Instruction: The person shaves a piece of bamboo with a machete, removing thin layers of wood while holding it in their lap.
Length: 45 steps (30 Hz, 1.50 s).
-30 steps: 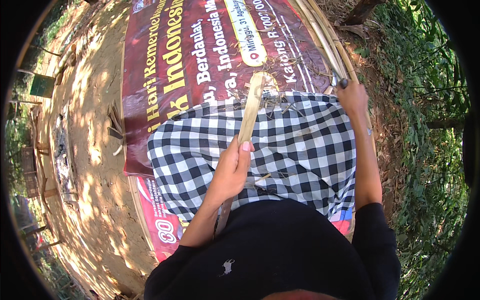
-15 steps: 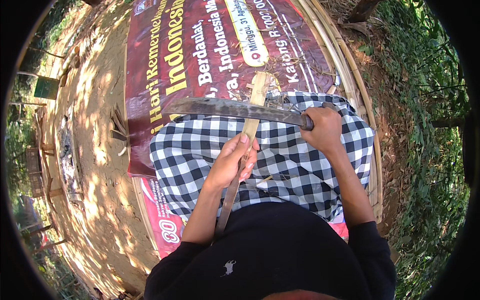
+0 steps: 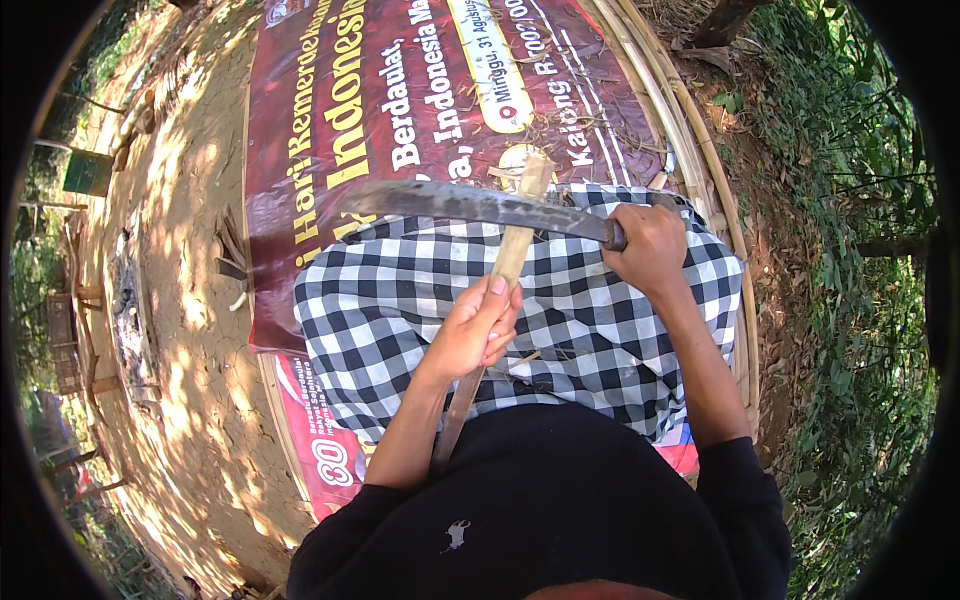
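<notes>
My right hand [image 3: 648, 245] is closed round the dark handle of a machete [image 3: 450, 205]. Its long, slightly curved blade points left and lies across a flat strip of bamboo [image 3: 515, 250]. Below the blade, my left hand [image 3: 478, 325] grips this strip, thumb on top. The strip's pale, shaved end sticks out beyond the blade, while its darker lower end runs back against my black shirt. A black-and-white checked cloth [image 3: 390, 300] covers my lap under both hands. Whether the blade's edge bites into the strip, I cannot tell.
A printed dark red banner [image 3: 350, 130] lies ahead over a bamboo platform, with thin shavings [image 3: 560, 120] scattered on it. Bamboo poles [image 3: 680, 120] edge the platform on the right, beside green plants [image 3: 850, 300]. Dry earth [image 3: 190, 330] and some sticks [image 3: 232, 255] lie to the left.
The machete blade has tilted, its tip rising a little. The bamboo strip's far end has shifted slightly right, and my left hand has closed more tightly round it.
</notes>
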Tool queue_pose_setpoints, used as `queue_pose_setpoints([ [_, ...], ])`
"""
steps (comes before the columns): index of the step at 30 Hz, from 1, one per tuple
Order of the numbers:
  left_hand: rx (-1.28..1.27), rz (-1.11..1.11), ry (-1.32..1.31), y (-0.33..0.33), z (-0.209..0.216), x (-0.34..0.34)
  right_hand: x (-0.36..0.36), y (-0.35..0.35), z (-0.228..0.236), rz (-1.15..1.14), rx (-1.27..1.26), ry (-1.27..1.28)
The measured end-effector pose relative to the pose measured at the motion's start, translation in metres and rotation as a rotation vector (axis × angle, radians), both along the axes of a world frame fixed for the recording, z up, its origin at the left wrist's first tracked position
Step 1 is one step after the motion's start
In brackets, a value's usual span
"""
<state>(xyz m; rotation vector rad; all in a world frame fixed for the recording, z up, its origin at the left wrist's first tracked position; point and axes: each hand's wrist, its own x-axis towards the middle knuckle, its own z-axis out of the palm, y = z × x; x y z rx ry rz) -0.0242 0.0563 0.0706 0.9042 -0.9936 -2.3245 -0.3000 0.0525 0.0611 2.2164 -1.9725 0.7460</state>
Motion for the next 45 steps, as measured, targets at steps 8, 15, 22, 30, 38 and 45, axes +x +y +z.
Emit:
queue_pose_setpoints([
  [8, 0.003, -0.004, -0.013, 0.003, 0.002, 0.001, -0.011, 0.002, 0.0, -0.064, 0.045, 0.013],
  [15, -0.02, 0.027, 0.0, 0.005, 0.018, 0.03, -0.113, -0.016, -0.021, -0.59, 0.201, 0.103],
  [22, -0.009, 0.037, -0.068, -0.007, 0.008, 0.011, -0.036, 0.009, 0.008, -0.382, 0.15, -0.316],
  [30, -0.087, -0.025, -0.084, -0.01, 0.018, 0.005, -0.002, -0.004, 0.011, 0.026, 0.008, -0.047],
  [38, -0.137, -0.024, -0.136, -0.001, 0.024, 0.004, -0.013, -0.011, 0.009, 0.106, -0.008, -0.075],
  [45, -0.036, -0.03, -0.13, 0.001, 0.015, -0.002, -0.009, 0.002, -0.007, -0.003, 0.076, -0.035],
])
